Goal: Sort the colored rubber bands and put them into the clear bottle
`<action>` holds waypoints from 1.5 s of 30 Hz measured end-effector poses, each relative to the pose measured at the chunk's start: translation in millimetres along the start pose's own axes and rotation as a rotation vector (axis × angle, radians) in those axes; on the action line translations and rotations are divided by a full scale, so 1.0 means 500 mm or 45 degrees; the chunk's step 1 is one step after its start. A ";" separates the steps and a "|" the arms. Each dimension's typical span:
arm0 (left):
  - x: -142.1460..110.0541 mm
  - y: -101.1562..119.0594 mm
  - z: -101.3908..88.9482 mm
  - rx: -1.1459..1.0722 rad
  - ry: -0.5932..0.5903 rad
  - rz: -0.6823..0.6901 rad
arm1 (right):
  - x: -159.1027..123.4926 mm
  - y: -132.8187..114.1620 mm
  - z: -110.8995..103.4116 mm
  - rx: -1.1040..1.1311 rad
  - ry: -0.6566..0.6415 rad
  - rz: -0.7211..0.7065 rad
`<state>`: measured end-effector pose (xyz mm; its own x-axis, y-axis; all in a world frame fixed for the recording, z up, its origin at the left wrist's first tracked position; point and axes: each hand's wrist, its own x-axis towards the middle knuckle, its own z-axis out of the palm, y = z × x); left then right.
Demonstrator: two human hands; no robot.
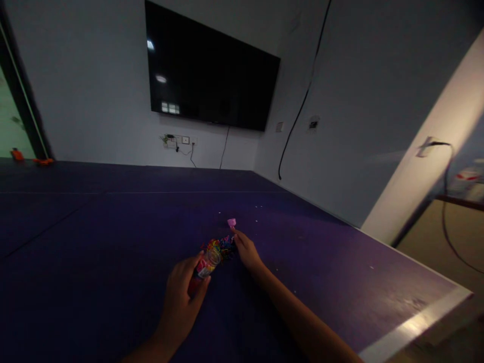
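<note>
Well, my left hand (180, 295) has its grip closed around a clear jar (204, 270), thumb along one side and fingers along the other, leaving the mouth uncovered. I hold it tipped low over the counter (113, 227), its mouth towards the far edge and right up against a pile of small coloured bits (227, 245), probably so that opening and pile sit close together. More colour shows through the jar's wall. My right hand (247, 252) comes in from the side of the pale right edge, its fingertips at the pile's right end; I cannot tell whether that grip is pinching anything. Just beyond those fingertips, towards the far edge, is a pink piece (232, 222), too small to name, and I can't make out whether I touch it. My right hand hides part of the pile's right side, and the jar's rim covers some of its near side. White specks (256, 221) dot the counter towards the right edge. Orange things (44, 161) sit by the left end of the far edge, a television (212, 70) hangs above that edge, and a black cable (310, 83) dangles down by the right one.
</note>
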<state>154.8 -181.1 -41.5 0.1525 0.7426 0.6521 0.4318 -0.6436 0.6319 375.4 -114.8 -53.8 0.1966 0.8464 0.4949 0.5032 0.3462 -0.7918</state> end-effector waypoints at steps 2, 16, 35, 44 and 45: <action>0.003 -0.001 -0.002 0.042 0.022 0.012 | -0.005 -0.011 -0.003 -0.113 -0.018 -0.069; 0.004 -0.011 0.001 -0.126 -0.069 -0.228 | 0.009 -0.005 -0.054 -0.669 -0.434 -0.227; 0.006 -0.007 0.001 -0.107 -0.044 -0.133 | 0.029 0.005 -0.029 -0.701 -0.391 -0.151; 0.006 -0.004 0.000 -0.108 -0.072 -0.151 | 0.030 -0.014 -0.037 -0.671 -0.186 -0.181; 0.007 -0.003 0.000 -0.105 -0.072 -0.149 | 0.029 -0.018 -0.038 -0.649 -0.154 -0.195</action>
<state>154.7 -177.7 -40.0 0.1564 0.8212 0.5488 0.3752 -0.5634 0.7361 390.0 -113.2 -32.6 0.0055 0.8526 0.5225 0.8684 0.2550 -0.4252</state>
